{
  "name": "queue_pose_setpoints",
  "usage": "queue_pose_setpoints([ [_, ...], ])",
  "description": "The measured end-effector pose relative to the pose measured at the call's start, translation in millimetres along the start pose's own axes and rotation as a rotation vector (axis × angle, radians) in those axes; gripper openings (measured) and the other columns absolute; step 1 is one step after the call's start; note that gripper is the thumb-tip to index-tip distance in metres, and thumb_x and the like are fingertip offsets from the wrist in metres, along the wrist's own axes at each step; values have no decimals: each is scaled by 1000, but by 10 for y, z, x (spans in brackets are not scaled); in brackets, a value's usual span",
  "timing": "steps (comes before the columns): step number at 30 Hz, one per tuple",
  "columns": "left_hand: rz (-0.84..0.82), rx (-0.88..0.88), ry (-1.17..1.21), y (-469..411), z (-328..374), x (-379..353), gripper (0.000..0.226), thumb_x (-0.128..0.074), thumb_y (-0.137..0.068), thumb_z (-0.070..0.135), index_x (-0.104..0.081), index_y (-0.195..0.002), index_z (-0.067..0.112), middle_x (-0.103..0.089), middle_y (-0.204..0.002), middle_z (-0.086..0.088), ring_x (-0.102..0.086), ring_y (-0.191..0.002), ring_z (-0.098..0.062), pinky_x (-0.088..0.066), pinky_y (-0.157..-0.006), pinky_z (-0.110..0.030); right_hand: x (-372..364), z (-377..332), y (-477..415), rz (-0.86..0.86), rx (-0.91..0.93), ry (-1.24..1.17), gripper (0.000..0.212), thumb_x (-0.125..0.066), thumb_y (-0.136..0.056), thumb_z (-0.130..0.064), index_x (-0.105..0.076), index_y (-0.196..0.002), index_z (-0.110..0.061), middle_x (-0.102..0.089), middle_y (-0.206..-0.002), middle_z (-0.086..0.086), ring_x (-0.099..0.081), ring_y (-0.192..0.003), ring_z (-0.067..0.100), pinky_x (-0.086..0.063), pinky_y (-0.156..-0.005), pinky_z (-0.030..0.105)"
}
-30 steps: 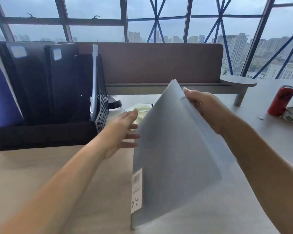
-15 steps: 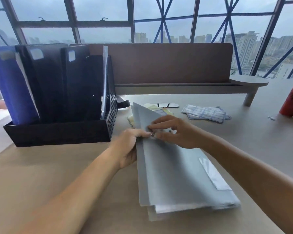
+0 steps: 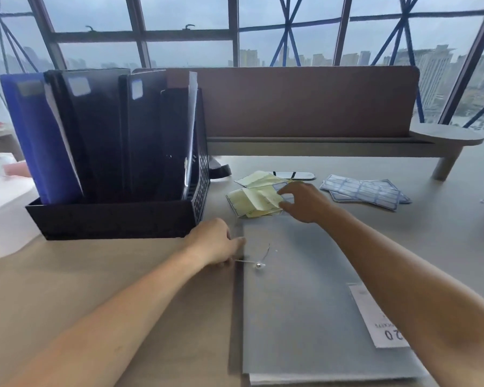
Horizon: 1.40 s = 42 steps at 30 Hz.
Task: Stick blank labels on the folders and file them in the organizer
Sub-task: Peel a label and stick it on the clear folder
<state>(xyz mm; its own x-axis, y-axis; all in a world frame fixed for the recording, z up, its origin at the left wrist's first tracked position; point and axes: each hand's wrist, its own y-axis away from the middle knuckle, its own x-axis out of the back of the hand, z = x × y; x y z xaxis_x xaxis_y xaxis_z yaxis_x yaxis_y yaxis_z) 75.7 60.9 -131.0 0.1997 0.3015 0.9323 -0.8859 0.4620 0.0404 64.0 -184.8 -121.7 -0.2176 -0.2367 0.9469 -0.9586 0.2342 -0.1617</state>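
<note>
A grey folder [image 3: 305, 297] lies flat on the desk in front of me, with a small metal clasp and a printed sticker on its cover. My left hand [image 3: 215, 243] holds its left edge near the top, thumb on the cover. My right hand [image 3: 302, 201] reaches past the folder's far end and pinches a blank blue-bordered label [image 3: 281, 188] on the crumpled yellow backing sheets [image 3: 252, 201]. The black organizer [image 3: 118, 219] stands at the left with a blue folder [image 3: 37, 141] and black folders [image 3: 101, 135] upright in it, each bearing a pale label.
More blue label sheets [image 3: 366, 191] lie to the right of the yellow ones. A brown desk divider [image 3: 305, 104] with a low shelf runs along the back. A white box [image 3: 3, 210] sits left of the organizer. A flat dark-rimmed object [image 3: 294, 175] lies behind the sheets.
The grey folder, held upright a second ago, was laid flat and closed. My right hand left it and moved forward to the label sheets; my left hand stayed at its left edge.
</note>
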Motion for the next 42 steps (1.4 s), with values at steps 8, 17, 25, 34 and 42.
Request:
queue_pose_setpoints([
  [8,109,-28,202,-241,-247,-161,37,-55,-90,55,-65,-75,22,-71,-67,8,-69,-68,-13,-56,-71,-28,-280,63,-299,-198,-252,218,51,-44,-97,-54,-54,-133,-20,-54,-139,11,-48,-127,33,-35,-102,43],
  [17,449,-198,473,-263,-538,-364,28,-58,-95,34,-64,-73,18,-67,-59,3,-64,-54,-16,-54,-64,-37,-225,-43,-145,153,-24,482,25,-51,-95,-18,-66,-114,-23,-70,-107,7,-64,-102,29,-40,-78,32],
  [25,408,-81,735,-165,-408,-296,30,-58,-91,49,-61,-105,22,-72,-78,2,-70,-58,-18,-58,-73,-45,-110,-31,149,615,222,79,18,-65,-81,-2,-78,-88,-13,-76,-90,6,-69,-85,32,-45,-69,31],
  [34,117,-27,1588,142,122,-26,74,-62,-95,31,-13,-147,51,-69,-110,-11,-72,-82,-33,-57,-81,-52,-125,-318,583,797,516,-200,20,-73,-73,13,-76,-83,-4,-76,-93,8,-74,-81,26,-60,-68,38],
  [42,14,38,1583,298,98,-94,31,-61,-90,1,-53,-115,17,-67,-98,-20,-64,-78,-30,-55,-77,-41,36,-337,959,552,55,-971,19,-64,-88,2,-73,-91,-14,-74,-89,-3,-66,-79,11,-54,-80,31],
])
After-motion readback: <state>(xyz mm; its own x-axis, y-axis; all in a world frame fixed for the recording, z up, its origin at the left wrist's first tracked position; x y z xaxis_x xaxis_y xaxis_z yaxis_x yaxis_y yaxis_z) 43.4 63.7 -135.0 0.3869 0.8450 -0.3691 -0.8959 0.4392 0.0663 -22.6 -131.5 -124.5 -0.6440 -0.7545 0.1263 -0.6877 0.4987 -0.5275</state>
